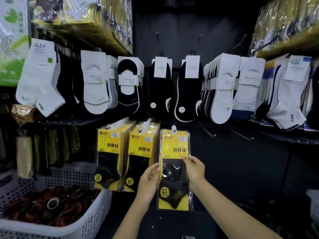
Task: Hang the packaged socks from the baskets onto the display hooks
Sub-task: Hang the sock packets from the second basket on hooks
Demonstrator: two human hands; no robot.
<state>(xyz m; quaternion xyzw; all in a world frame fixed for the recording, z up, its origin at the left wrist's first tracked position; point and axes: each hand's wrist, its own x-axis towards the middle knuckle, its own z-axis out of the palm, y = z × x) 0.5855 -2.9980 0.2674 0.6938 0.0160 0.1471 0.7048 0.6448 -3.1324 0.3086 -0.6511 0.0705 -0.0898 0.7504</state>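
Sock pack (174,149) | label 消臭袜 | gripped by left hand (149,178), right hand (195,167)

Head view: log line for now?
phase: hanging | left hand: grips yellow sock pack, left edge | right hand: grips right edge

My left hand (150,176) pinches the left edge of a yellow pack (174,147) of black socks, and my right hand (194,167) grips its right edge. The pack is upright, its top at a white-tipped hook (173,128). Just to its left hang two rows (110,152) of matching packs. A white basket (96,209) of dark socks sits at lower left. Carded socks (95,83) hang along the wall above.
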